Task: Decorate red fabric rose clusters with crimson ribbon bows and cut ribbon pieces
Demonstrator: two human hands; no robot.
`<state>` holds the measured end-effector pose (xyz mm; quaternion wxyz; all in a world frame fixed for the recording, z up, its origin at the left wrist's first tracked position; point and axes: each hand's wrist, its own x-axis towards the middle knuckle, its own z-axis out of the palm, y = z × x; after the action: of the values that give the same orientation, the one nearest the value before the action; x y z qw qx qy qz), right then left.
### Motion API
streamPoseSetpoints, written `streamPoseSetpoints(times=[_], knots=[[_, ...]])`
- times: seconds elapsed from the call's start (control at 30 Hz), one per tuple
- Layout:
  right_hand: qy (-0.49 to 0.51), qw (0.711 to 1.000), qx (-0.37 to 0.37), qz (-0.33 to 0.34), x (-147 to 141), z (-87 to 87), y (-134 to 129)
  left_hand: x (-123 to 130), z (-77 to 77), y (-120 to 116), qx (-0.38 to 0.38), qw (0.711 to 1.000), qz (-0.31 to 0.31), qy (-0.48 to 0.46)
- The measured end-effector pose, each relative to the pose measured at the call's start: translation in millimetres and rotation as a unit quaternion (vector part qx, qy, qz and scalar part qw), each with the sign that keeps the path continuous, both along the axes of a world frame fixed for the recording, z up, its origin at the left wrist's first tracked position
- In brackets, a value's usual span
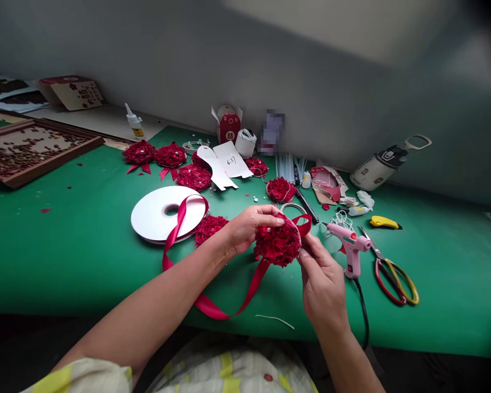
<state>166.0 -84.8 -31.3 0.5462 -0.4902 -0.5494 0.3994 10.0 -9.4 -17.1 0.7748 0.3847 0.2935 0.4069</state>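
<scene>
Pale checked shirt cloth (229, 368) comes closest, with bare forearms reaching past it; beyond, over the near part of the green table (106, 278), a red fabric flower (281, 245) is held up between two hands; the left hand (249, 226) is nearly closed, pinching the upper rim, while the right hand (323, 278), loosely curled, has the right edge between thumb and fingers, beside a loop of ribbon (256, 289); I'd say a light rim grip spares the petals; slack towards the white spool (149, 215) is best left untwisted, clear of the pink glue gun (353, 248).
</scene>
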Motion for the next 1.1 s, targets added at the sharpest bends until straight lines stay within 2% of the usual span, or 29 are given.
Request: streamPoseSetpoints(times=[0.1, 0.2, 0.3, 0.47, 0.7, 0.87, 0.93, 1.0, 1.1], knots=[[0.102, 0.993, -0.055, -0.021, 3, 1.8, 5, 1, -0.1, 0, -0.014, 1.000, 0.022, 0.003], [0.162, 0.982, -0.100, -0.021, 6, 4.6, 11, 3, 1.2, 0, -0.023, 0.998, 0.055, 0.009], [0.191, 0.974, -0.122, -0.007, 8, 7.3, 16, 4, 2.8, 0, -0.028, 0.995, 0.099, 0.007], [0.191, 0.974, -0.108, 0.049, 0, 10.6, 17, 4, 4.4, 1, -0.037, 0.989, 0.147, -0.001], [0.107, 0.988, -0.103, 0.031, -5, 3.4, 15, 1, 7.1, 1, -0.033, 0.992, 0.119, 0.018], [0.114, 0.989, -0.094, 0.024, -3, 2.0, 13, 1, 8.5, 1, -0.025, 0.995, 0.096, 0.005], [0.123, 0.989, -0.087, 0.014, -3, 2.3, 14, 1, 6.8, 2, -0.008, 0.995, 0.097, 0.033], [0.121, 0.990, -0.076, -0.011, -4, 2.9, 15, 2, 4.6, 4, 0.038, 0.985, 0.134, 0.098], [0.090, 0.993, -0.051, -0.060, -6, 4.4, 19, 4, 3.1, 4, 0.153, 0.939, 0.220, 0.214]])
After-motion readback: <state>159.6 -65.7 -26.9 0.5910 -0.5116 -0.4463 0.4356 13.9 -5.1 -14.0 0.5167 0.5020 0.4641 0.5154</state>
